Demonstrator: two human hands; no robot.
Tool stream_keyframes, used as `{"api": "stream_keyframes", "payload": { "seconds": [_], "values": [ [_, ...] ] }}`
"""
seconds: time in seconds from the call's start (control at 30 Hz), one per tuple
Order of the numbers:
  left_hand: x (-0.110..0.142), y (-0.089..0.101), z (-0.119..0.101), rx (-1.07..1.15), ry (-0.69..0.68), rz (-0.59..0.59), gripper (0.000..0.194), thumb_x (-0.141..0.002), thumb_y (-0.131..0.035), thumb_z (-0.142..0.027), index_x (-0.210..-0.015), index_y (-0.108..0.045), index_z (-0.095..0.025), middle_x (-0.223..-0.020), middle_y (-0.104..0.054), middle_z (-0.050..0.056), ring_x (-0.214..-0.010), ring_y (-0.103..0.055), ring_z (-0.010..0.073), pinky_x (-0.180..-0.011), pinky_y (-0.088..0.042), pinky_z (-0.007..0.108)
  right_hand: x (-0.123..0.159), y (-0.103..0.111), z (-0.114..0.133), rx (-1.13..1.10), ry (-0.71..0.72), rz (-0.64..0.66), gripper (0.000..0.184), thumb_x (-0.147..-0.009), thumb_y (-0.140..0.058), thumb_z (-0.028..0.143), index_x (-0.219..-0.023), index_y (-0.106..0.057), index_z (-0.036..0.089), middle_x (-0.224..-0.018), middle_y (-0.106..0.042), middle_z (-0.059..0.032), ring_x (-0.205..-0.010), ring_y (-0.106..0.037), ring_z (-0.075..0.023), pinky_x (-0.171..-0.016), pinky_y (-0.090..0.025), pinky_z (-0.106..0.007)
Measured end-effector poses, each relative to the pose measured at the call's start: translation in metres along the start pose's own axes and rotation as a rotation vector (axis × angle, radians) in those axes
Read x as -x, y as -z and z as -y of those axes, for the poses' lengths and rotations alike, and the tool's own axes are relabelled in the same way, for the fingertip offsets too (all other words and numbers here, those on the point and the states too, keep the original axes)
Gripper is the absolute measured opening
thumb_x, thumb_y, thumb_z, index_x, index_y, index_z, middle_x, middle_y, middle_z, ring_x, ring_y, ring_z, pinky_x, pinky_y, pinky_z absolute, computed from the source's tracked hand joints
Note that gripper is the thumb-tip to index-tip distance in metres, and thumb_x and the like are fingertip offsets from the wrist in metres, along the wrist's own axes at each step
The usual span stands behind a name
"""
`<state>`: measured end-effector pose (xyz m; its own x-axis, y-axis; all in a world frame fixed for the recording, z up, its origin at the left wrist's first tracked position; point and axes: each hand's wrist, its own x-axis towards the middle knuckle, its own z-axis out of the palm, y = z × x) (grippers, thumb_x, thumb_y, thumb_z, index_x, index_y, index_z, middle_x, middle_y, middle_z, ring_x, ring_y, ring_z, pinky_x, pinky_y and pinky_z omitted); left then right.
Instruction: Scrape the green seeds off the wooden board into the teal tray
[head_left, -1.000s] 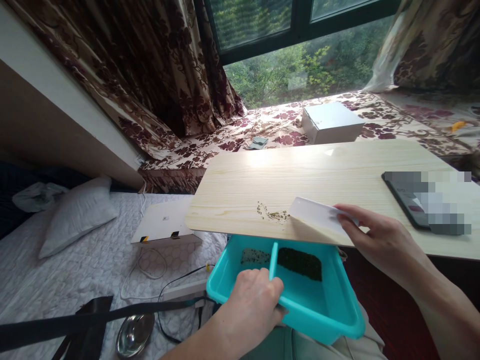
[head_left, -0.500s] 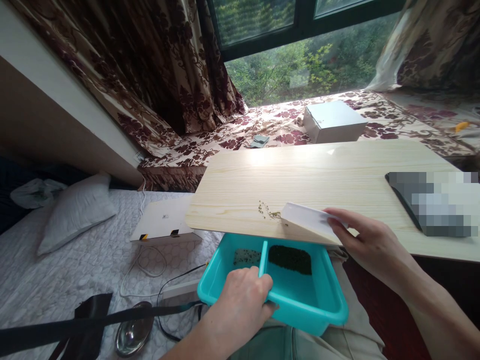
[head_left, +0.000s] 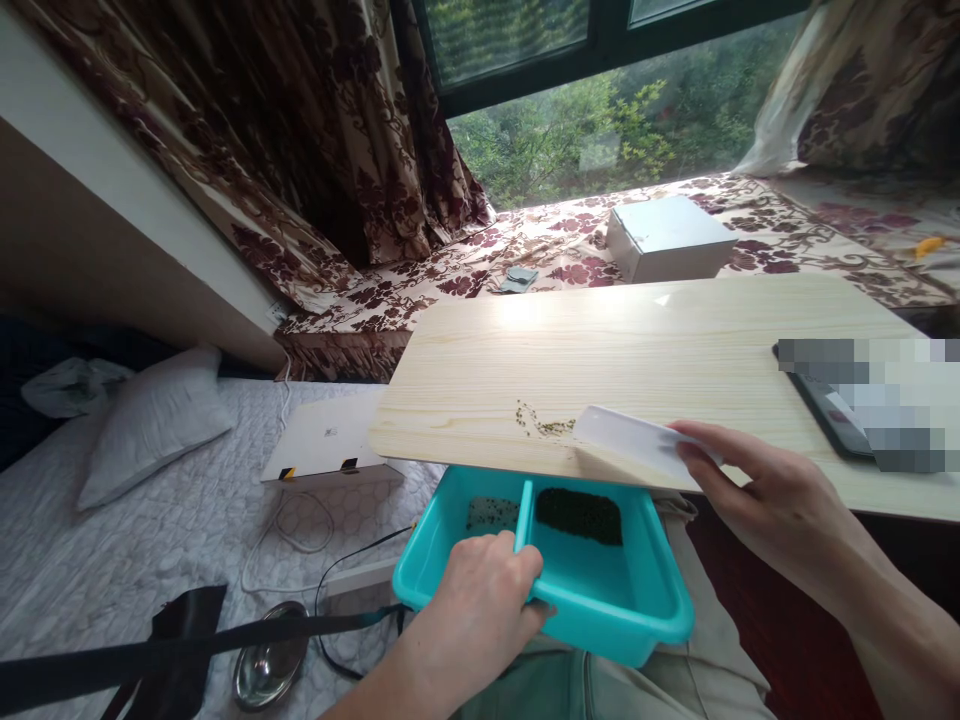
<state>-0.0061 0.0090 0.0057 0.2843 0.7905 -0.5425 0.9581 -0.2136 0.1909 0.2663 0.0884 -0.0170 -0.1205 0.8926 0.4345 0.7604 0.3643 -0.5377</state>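
My left hand (head_left: 491, 585) is closed around the near rim and divider of a turquoise two-compartment bin (head_left: 615, 610), which sits at my lap under the table's front edge. Dark green grains (head_left: 579, 514) lie heaped in its right compartment; fewer specks are scattered on a pale patch in the left one. Between thumb and fingers, my right hand (head_left: 750, 490) grips a flat white plastic scraper (head_left: 630, 437), tilted on the tabletop (head_left: 480, 370). Just left of the scraper's edge, small greenish grains (head_left: 544, 424) lie loose on the wood. The scraper's right end is hidden by my fingers.
A dark tray-like object (head_left: 817, 410), partly blurred out, rests on the table's right. Behind the table, a white box (head_left: 671, 240) stands on the floral window seat. On the bed are a white carton (head_left: 322, 440), a metal bowl (head_left: 270, 655) and cables.
My right hand and the scraper have shifted slightly right, away from the loose grains, and more of them show. My left hand stays on the bin.
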Motion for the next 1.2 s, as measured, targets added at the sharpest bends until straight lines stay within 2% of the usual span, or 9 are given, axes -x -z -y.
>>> {"api": "stream_keyframes", "payload": {
  "seconds": [0.4,0.73,1.2],
  "values": [
    [0.0,0.001,0.001,0.0,0.004,0.005,0.014,-0.097,-0.072,-0.035,-0.097,-0.07,-0.021,-0.1,-0.07,0.005,-0.099,-0.069,0.0281,-0.08,-0.052,0.033,-0.003,-0.003,0.004,-0.014,0.018,0.018,0.029,-0.094,-0.055,0.04,-0.101,-0.08,0.027,-0.093,-0.084,-0.0052,-0.073,-0.078,-0.0241,-0.07,-0.063,-0.034],
    [0.002,0.004,0.001,-0.001,0.014,0.016,0.014,-0.098,-0.072,-0.035,-0.096,-0.07,-0.021,-0.099,-0.07,0.005,-0.098,-0.069,0.0271,-0.08,-0.052,0.033,-0.015,-0.021,0.003,-0.062,0.072,0.044,0.03,-0.094,-0.053,0.037,-0.102,-0.078,0.024,-0.095,-0.084,-0.0077,-0.069,-0.076,-0.0231,-0.064,-0.06,-0.032],
    [0.002,0.003,0.005,0.008,0.014,0.0,0.014,-0.097,-0.072,-0.035,-0.097,-0.07,-0.021,-0.099,-0.07,0.005,-0.098,-0.069,0.0262,-0.079,-0.051,0.032,-0.01,-0.013,0.002,-0.095,0.099,0.098,0.029,-0.096,-0.054,0.038,-0.102,-0.079,0.026,-0.096,-0.084,-0.0068,-0.078,-0.079,-0.0241,-0.074,-0.063,-0.034]
  ]
}}
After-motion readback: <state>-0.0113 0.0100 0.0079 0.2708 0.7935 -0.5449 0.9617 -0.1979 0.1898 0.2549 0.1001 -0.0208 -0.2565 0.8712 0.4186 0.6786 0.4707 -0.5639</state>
